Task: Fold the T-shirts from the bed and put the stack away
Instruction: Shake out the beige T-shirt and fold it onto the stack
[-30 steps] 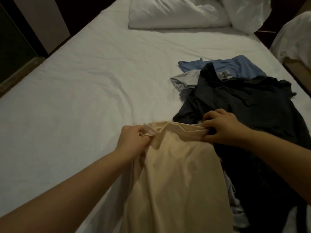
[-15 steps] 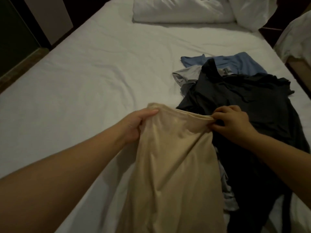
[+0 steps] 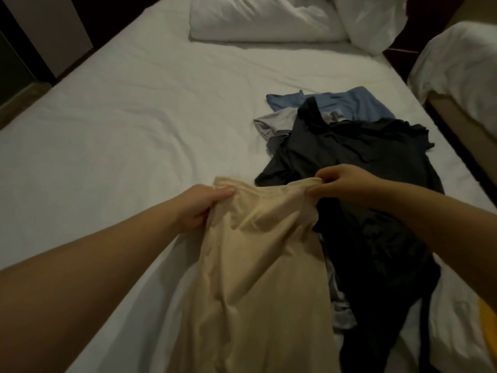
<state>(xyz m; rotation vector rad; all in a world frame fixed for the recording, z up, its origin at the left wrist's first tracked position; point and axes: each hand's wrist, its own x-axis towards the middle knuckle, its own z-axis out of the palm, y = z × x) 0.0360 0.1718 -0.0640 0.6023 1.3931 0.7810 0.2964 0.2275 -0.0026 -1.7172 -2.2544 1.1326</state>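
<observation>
My left hand [image 3: 200, 207] grips one top corner of the beige T-shirt [image 3: 258, 265], held above the bed [image 3: 121, 117]; my right hand [image 3: 340, 184] pinches the other corner. Just right: dark T-shirt [image 3: 363, 157] heaped over grey and blue ones.

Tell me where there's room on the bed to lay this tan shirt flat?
The bare sheet left of the tan shirt, from the left hand up to the pillows, is free. The right side is crowded: black shirt, grey shirt and blue shirt heaped together.
</observation>
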